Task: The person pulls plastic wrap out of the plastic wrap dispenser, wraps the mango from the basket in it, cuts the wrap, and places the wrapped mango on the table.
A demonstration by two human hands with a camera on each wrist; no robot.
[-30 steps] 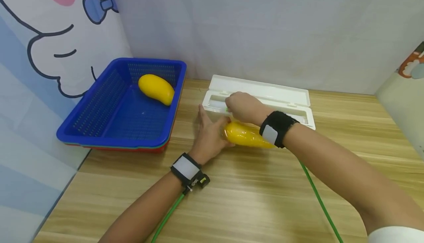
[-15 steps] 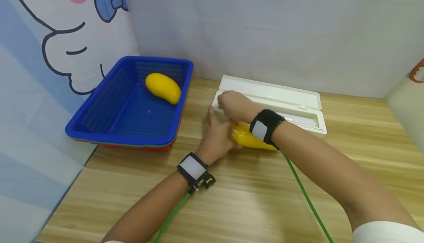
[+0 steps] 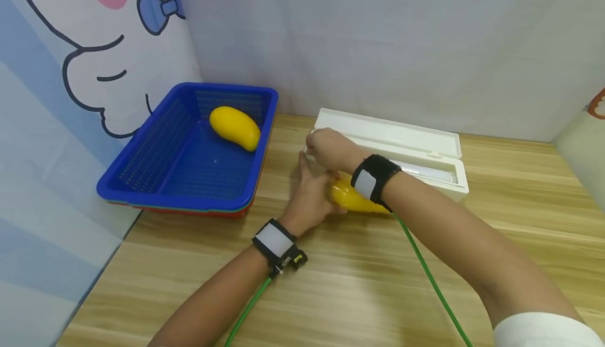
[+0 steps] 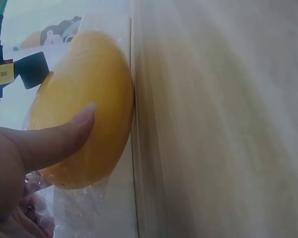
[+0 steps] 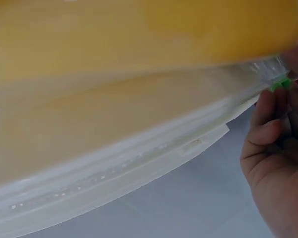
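Observation:
A yellow mango (image 3: 352, 197) in clear cling film lies against the front of a white cling film dispenser (image 3: 454, 189) with its lid raised. My left hand (image 3: 309, 197) grips the mango's left end. In the left wrist view its thumb (image 4: 64, 141) presses on the mango, with crumpled film (image 4: 79, 213) below. My right hand (image 3: 333, 150) is at the dispenser's left end, fingers curled. In the right wrist view, its fingers (image 5: 268, 114) pinch a small green slide cutter (image 5: 280, 83), mostly hidden. The film roll (image 3: 430, 172) shows inside the dispenser.
Left of the hands stands a blue basket (image 3: 111, 181), stacked on others, with another yellow mango (image 3: 235, 128) inside. A pale curtain (image 3: 378, 48) hangs behind the wooden table (image 3: 340, 294). Green cables (image 3: 432, 279) trail from both wrists.
My right hand has slid left along the dispenser to its left end, mostly in the first half second. My left hand stays on the mango. The head view has shifted slightly.

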